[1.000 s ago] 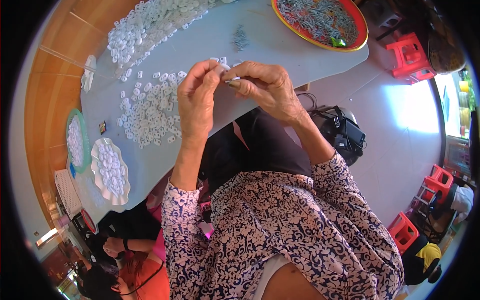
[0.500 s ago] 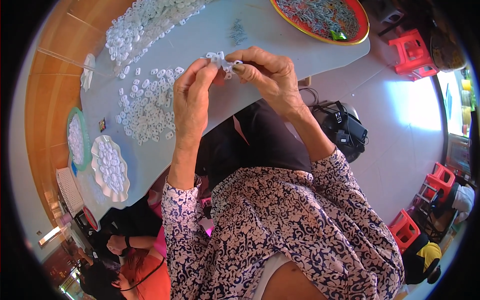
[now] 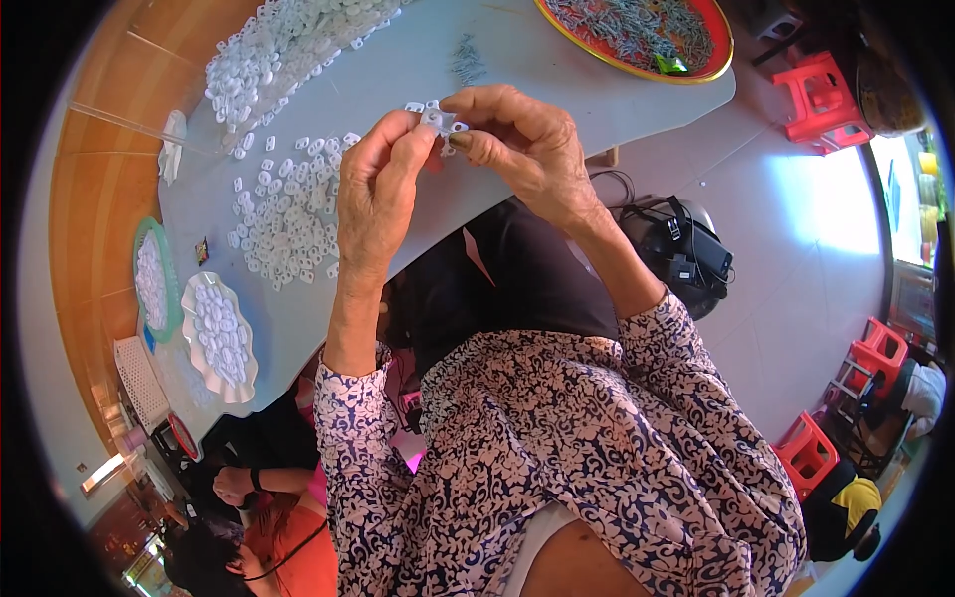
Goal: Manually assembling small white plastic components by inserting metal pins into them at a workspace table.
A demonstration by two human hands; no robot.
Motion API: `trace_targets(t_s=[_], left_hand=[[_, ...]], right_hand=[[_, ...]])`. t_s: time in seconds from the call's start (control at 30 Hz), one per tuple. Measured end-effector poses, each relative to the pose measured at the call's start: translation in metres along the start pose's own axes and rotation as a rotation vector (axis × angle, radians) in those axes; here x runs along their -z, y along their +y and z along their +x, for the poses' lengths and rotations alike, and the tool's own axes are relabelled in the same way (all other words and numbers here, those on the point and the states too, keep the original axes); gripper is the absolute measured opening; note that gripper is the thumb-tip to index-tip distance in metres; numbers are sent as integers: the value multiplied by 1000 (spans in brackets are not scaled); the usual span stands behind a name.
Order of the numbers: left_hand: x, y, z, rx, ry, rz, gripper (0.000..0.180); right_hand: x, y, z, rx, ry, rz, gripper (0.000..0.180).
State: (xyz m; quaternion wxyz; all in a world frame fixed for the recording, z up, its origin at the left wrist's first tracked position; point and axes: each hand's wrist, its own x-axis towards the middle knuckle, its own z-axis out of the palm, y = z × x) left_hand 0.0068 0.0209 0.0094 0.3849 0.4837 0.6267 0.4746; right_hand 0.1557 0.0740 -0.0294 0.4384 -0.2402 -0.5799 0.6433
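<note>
Above the table's near edge, my left hand (image 3: 383,189) and my right hand (image 3: 527,149) meet, fingers closed in pinches. Between the fingertips is a small white plastic piece (image 3: 436,119) with holes. Both hands grip it, and the fingers partly cover it. A few more white pieces show just behind the fingertips. Left of my left hand, a spread of small white two-holed plastic pieces (image 3: 288,234) lies on the grey table (image 3: 398,65). Beyond my hands sits a small pile of thin metal screws or pins (image 3: 468,62).
A larger heap of white pieces (image 3: 239,85) lies at the far left. A red tray (image 3: 718,50) of metal pins stands at the back right. White pieces fill a scalloped dish (image 3: 237,388) and a green basket (image 3: 171,249). A person in orange (image 3: 293,557) sits at lower left.
My right hand has shifted slightly left, bringing its fingertips closer to my left hand's. The white piece between them has turned a little. My left forearm has moved slightly left.
</note>
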Motion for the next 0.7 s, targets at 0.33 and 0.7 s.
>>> trace_targets(t_s=[0.33, 0.7], left_hand=[[5, 3, 2, -37, -41, 81, 27], [5, -3, 3, -209, -165, 236, 23]], right_hand=[[1, 3, 0, 6, -2, -5, 25], [2, 6, 0, 48, 2, -68, 22]])
